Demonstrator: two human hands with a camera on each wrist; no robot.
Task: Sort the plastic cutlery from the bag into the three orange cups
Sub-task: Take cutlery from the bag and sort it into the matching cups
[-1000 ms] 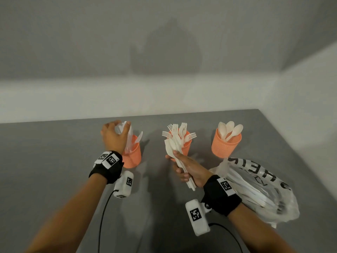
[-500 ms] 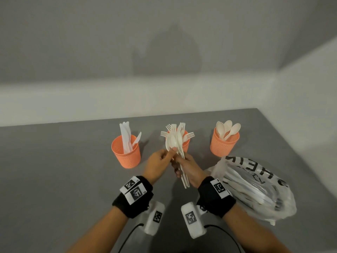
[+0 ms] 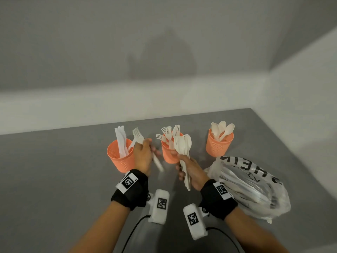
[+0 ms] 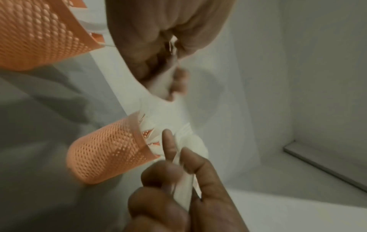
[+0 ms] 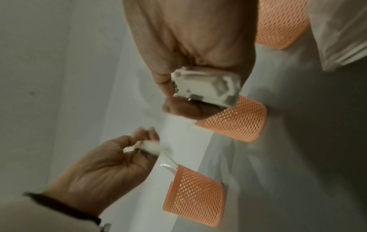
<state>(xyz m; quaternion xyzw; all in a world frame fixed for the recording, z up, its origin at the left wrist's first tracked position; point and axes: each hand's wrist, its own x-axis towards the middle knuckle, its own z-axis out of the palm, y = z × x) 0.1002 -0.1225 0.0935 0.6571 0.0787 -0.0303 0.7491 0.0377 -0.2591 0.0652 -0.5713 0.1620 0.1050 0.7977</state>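
Note:
Three orange mesh cups stand in a row on the grey table: the left cup [image 3: 118, 157] holds knives, the middle cup [image 3: 168, 155] forks, the right cup [image 3: 219, 145] spoons. My left hand [image 3: 146, 146] pinches a single white fork [image 3: 138, 137], tines up, between the left and middle cups. In front of the middle cup my right hand [image 3: 182, 162] grips a bundle of mixed white cutlery [image 3: 184, 145]. The right wrist view shows the bundle's handle ends [image 5: 204, 87] sticking out of my fist. The fork [image 5: 149, 146] is blurred there.
The clear plastic bag [image 3: 255, 189] with black lettering lies at the right of my right wrist, with more cutlery inside. Grey walls meet in a corner behind and to the right of the table. Cables trail from both wrist cameras toward me.
My left hand left the knife cup, came to the bundle, pulled one fork out, and now holds it a little to the left. The right hand kept hold of the bundle.

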